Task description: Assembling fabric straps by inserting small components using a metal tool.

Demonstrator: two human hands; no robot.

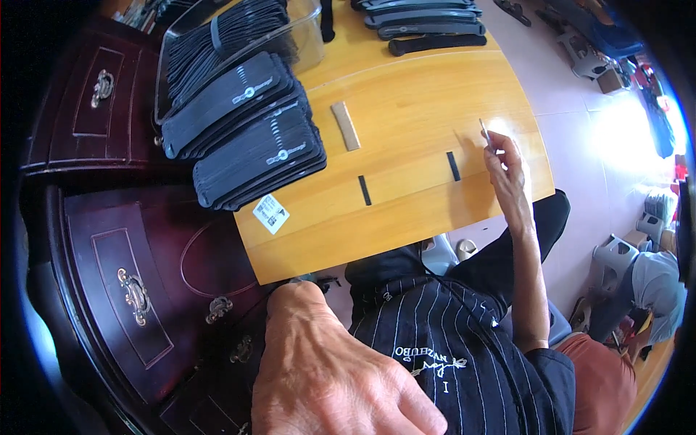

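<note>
My right hand [506,165] is raised over the right part of the yellow wooden table [406,109], pinching a thin small metal pin [484,133] between its fingertips. My left hand [326,370] is close to the camera at the lower middle, fingers curled downward near the table's front edge and my striped dark shirt; whether it holds anything is hidden. Two short black strips [364,190] [453,166] lie on the table in front of me. A tan flat stick [346,125] lies farther in.
Stacks of black flat strips [250,127] sit at the table's left, more in a clear plastic bin [232,36] and at the far edge [428,25]. A white tag [270,213] lies near the front. Dark wooden cabinets [123,275] stand left. Another person [656,290] sits at right.
</note>
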